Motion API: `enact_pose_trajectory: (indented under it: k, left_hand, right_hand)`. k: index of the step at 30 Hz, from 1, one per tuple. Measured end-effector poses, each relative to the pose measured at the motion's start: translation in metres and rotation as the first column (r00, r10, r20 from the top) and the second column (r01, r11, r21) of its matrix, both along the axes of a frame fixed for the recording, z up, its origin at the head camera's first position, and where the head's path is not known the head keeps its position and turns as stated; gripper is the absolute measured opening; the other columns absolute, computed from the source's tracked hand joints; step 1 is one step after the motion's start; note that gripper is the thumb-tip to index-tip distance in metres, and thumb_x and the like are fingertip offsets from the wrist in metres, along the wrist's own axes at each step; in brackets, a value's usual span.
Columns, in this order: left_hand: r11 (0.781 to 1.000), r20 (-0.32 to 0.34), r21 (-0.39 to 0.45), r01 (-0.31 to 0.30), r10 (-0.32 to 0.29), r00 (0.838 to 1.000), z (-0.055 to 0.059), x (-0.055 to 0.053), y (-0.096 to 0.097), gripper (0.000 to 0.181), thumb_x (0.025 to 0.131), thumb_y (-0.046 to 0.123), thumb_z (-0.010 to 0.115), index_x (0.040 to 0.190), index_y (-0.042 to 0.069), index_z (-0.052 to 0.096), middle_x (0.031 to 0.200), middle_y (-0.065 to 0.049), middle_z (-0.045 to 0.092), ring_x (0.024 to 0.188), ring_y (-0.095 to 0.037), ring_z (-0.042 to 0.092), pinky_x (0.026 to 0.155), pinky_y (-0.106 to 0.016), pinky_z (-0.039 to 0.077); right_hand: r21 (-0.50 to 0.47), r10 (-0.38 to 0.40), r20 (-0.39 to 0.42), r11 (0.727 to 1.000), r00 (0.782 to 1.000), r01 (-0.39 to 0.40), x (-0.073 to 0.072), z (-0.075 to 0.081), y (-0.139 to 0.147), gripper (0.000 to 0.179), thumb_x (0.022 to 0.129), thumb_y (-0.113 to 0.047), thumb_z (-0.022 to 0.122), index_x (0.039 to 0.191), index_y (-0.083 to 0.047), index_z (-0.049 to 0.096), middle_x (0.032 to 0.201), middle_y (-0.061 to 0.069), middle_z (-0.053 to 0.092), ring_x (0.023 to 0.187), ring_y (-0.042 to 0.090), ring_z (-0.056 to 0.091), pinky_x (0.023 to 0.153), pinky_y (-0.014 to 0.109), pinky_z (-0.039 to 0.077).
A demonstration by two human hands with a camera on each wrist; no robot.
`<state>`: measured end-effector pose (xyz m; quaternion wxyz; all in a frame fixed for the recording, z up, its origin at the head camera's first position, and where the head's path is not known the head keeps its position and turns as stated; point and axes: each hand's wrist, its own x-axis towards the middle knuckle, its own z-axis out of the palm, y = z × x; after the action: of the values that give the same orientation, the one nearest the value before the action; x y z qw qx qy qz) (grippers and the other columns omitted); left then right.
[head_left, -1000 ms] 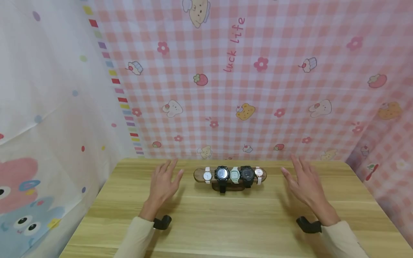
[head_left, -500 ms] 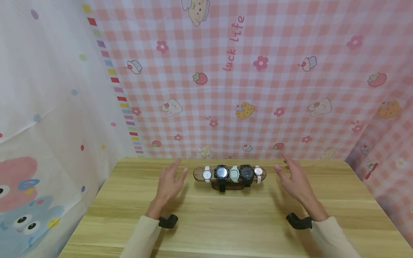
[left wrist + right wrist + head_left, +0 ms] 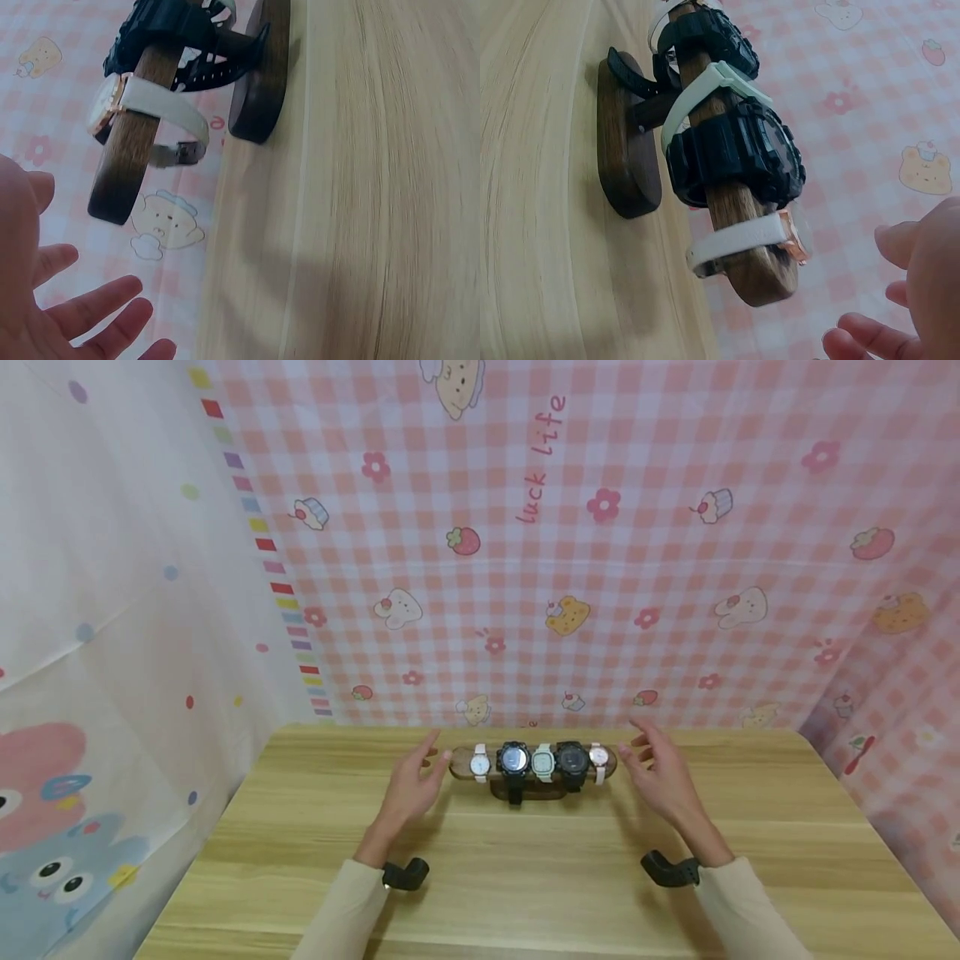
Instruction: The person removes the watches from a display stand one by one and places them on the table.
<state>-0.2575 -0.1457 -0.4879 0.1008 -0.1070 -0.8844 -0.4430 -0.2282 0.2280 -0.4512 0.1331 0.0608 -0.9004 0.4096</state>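
Observation:
A dark wooden watch stand (image 3: 527, 792) carries several watches on its crossbar. From left to right come a white-strapped watch (image 3: 480, 765), a black watch (image 3: 514, 761), a mint-green square watch (image 3: 543, 763), a second black watch (image 3: 572, 762) and a white-strapped rose-gold watch (image 3: 597, 757). My left hand (image 3: 412, 785) is beside the bar's left end, fingers spread and holding nothing; a gap shows in the left wrist view. Likewise my right hand (image 3: 663, 777) is by the right end, thumb and fingers apart. The bar's end (image 3: 763, 277) is free of that hand in the right wrist view.
The stand's base (image 3: 622, 142) rests on a wood-grain table (image 3: 525, 877). Behind the table's back edge hangs a pink checked cloth (image 3: 487, 568); a white patterned cloth (image 3: 135, 652) hangs at left. Each wrist wears a black camera mount (image 3: 408, 874).
Both hands have moved inward from the sides toward the two ends of the watch stand. The stand and its watches have stayed in place.

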Motion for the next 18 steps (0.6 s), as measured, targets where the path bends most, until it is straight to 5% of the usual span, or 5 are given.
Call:
enact_pose_trajectory:
  k: [9, 18]
  left_hand:
    - [0.998, 0.07, 0.054, 0.043, -0.047, 0.996, 0.001, 0.0, 0.014, 0.053, 0.102, 0.035, 0.055, 0.15, 0.014, 0.044, 0.112, -0.013, 0.069, 0.091, -0.022, 0.062, 0.078, -0.038, 0.052]
    - [0.995, 0.078, 0.07, 0.077, -0.082, 0.994, -0.005, -0.001, 0.021, 0.051, 0.103, 0.033, 0.054, 0.149, 0.014, 0.045, 0.095, -0.007, 0.062, 0.086, -0.018, 0.061, 0.078, -0.035, 0.052]
  right_hand:
    - [-0.036, 0.019, -0.023, 0.999, 1.0, -0.02, -0.005, -0.005, -0.011, 0.044, 0.098, -0.016, 0.062, 0.138, 0.0, 0.052, 0.111, 0.023, 0.06, 0.087, 0.029, 0.062, 0.066, 0.033, 0.05]
    - [-0.06, 0.026, 0.036, 0.998, 0.999, -0.024, -0.006, -0.007, -0.017, 0.041, 0.098, -0.018, 0.064, 0.134, 0.001, 0.056, 0.113, 0.022, 0.061, 0.087, 0.027, 0.062, 0.066, 0.031, 0.049]
